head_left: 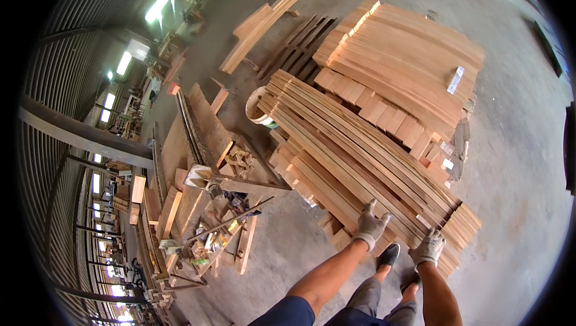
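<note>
A stack of long narrow wooden boards (342, 131) runs diagonally in front of me, from upper left to lower right. My left hand (372, 228), in a light work glove, rests on the near side of the stack. Its thumb and fingers are spread apart. Closer to the lower right end, my right hand (428, 248), gloved too, has its fingers curled over the edge of a wooden board. The undersides of both hands are hidden. At that end a bundle of shorter boards (461, 225) lies across the stack.
Behind is a larger stack of boards (408, 62) with a small label-like strip (456, 80) on top. A white bucket (259, 107) stands at the stack's far left end, near a dark pallet (297, 47). A cluttered workbench (210, 206) is at left.
</note>
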Tool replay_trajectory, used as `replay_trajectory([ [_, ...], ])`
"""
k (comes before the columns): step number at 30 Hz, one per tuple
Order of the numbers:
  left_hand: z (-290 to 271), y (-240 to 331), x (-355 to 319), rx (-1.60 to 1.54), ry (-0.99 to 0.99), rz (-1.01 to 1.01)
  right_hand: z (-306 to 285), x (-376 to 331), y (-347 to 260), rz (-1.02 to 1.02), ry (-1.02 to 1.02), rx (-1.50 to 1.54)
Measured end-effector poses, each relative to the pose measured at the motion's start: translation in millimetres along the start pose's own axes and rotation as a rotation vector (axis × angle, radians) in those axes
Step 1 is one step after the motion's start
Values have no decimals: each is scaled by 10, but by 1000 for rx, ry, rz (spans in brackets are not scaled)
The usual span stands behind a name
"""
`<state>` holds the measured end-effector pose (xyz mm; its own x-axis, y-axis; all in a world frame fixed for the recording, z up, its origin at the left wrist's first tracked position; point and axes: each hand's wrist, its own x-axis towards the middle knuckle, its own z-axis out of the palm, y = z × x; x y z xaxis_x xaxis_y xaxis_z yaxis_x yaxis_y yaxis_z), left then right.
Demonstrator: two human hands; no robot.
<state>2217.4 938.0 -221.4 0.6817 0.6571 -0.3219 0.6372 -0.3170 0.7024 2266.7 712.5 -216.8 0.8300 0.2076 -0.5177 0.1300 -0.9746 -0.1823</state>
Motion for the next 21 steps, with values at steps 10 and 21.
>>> replay_trajectory([
  [10,-200,-9,-49,-22,-187,-108,-88,-823,425,-154,214,328],
  [21,-309,-1133,626,-327,-80,-548,128,-719,1453,686,-105,749],
])
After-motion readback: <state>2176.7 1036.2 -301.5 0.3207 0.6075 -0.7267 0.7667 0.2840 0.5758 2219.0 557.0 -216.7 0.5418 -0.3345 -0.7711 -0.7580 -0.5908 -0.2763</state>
